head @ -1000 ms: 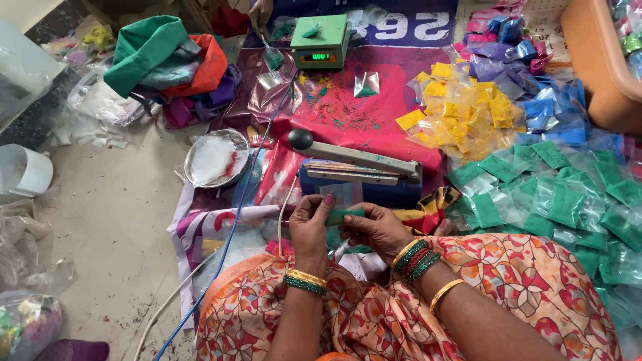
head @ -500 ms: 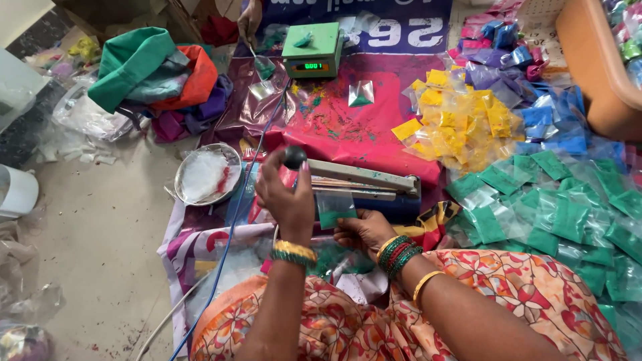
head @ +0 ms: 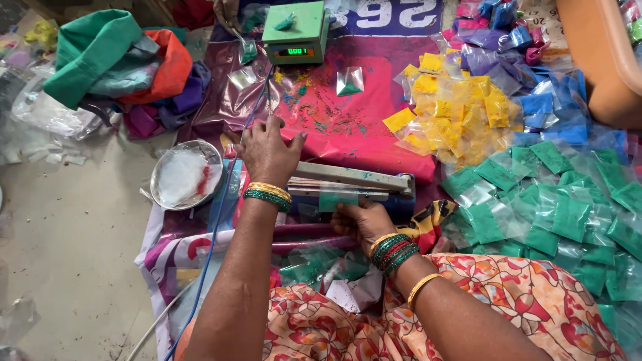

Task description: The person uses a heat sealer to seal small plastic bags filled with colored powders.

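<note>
Sealer (head: pixel 354 182) at centre, its arm pressed down by my left hand (head: pixel 267 154), fingers curled over the handle end so the bar clamps along its length. My right hand (head: pixel 361 220) pinches a green packet (head: pixel 338 200) from below, its open edge fed under the bar, where the seam would form. Sealed green packets (head: pixel 555 214) lie heaped to the right, yellow packets (head: pixel 455 113) beyond them, within reach. Scale (head: pixel 294 30) sits at the far edge, steel bowl (head: pixel 184 175) left of the sealer
</note>
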